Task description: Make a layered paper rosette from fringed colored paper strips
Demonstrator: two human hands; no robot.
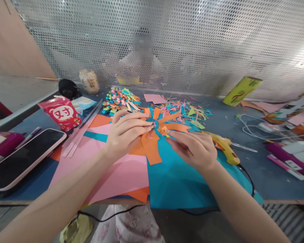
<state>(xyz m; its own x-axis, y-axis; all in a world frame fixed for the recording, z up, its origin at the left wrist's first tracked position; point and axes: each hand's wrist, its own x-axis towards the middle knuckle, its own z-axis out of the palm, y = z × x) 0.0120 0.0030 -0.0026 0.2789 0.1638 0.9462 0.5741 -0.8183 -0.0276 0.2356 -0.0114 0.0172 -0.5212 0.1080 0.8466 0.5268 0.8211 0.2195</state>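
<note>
A flower shape of orange paper strips (152, 150) spreads around a blue paper centre on the stacked sheets. My left hand (128, 130) lies over its left side, fingers stretched out and fingertips at the centre; its thumb is hidden. From the right, my right hand (196, 146) has its fingers curled together, pinching an orange paper strip (164, 130) near the centre. Just beyond that hand rests a yellow glue gun (225, 146) with a clear glue stick. Beneath are a blue paper sheet (177, 185) and a pink paper sheet (121, 175).
Piles of paper snippets (182, 109) and folded paper pieces (119, 101) lie behind. At left are clear sticks (77, 138), a phone (27, 158) and a red snack bag (62, 113). A yellow-green tube (242, 91) leans near the perforated metal screen (192, 44); a person sits beyond it.
</note>
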